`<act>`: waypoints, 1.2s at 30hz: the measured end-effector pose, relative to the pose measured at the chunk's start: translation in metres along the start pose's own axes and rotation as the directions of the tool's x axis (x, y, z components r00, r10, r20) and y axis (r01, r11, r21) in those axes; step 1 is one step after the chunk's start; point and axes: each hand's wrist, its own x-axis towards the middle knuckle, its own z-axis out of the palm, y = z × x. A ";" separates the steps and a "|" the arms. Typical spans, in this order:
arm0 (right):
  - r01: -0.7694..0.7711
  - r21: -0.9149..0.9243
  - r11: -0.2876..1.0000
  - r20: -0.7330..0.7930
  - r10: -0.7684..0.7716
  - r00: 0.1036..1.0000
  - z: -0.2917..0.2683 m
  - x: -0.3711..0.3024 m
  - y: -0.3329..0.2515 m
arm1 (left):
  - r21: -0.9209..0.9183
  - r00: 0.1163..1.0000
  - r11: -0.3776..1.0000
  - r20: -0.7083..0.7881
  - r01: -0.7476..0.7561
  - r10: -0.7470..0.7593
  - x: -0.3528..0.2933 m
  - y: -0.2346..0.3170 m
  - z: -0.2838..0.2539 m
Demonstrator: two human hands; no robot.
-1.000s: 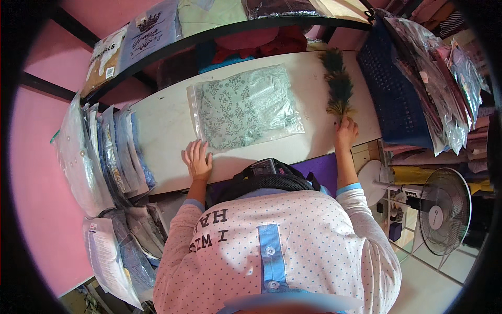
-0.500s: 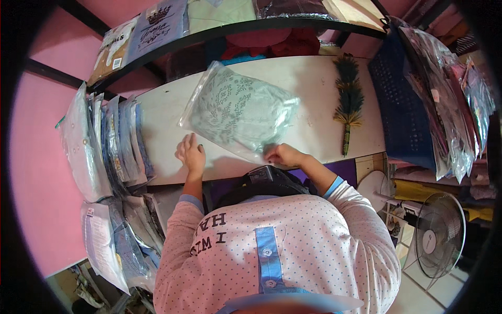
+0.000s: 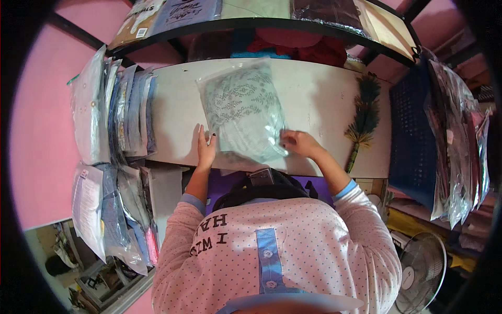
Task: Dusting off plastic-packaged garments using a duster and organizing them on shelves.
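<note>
A clear plastic bag with a folded pale green garment inside lies on the white table in front of me. Dark leafy or snowflake-like print shows on the garment's far half. My left hand is beside the bag's left edge, fingers stretched upward and holding nothing. At the lower right edge of the bag, my right hand has its fingers curled together on the plastic. The fingertips there are partly hidden.
Upright packed garments line the table's left side. A green feathery stick lies to the right, near a blue basket with bagged clothes. Bagged garments fill a shelf across the back. A fan stands low at right.
The bag has turned from slanted to nearly straight. My left hand has come up beside its left edge, and my right hand has moved from the near corner to the right edge. The view has shifted.
</note>
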 end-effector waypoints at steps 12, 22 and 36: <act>-0.159 0.706 0.690 -0.174 0.386 0.906 0.008 0.094 0.028 | -0.013 0.992 0.992 0.007 0.125 -0.125 0.033 0.011 0.003; -0.154 0.796 0.585 -0.100 0.378 0.921 0.005 0.122 -0.019 | -0.003 0.969 0.973 0.093 0.229 -0.228 0.084 0.037 0.010; 0.396 0.636 0.663 -0.542 0.017 0.840 -0.126 0.130 -0.118 | -0.300 0.840 0.785 -0.177 -0.542 0.512 0.131 0.213 -0.037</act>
